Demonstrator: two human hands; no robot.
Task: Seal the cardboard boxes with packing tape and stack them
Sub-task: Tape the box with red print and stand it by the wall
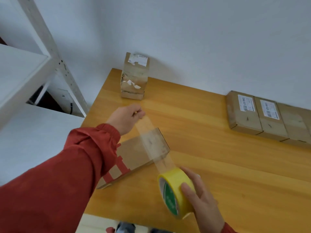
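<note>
A flat cardboard box (134, 155) with red printed marks lies on the wooden table (210, 148) in front of me. My right hand (203, 199) grips a yellow roll of packing tape (176, 190) just past the box's near right end. A clear strip of tape (151, 137) stretches from the roll over the box's right end. My left hand (127, 118) pinches the strip's free end beyond the box, above the table. A stack of taped boxes (134, 76) stands at the table's far edge by the wall.
Three flat labelled boxes (269, 118) lie side by side at the right against the white wall. A white metal shelving unit (33, 73) stands to the left of the table. The table's near edge runs just below my right hand.
</note>
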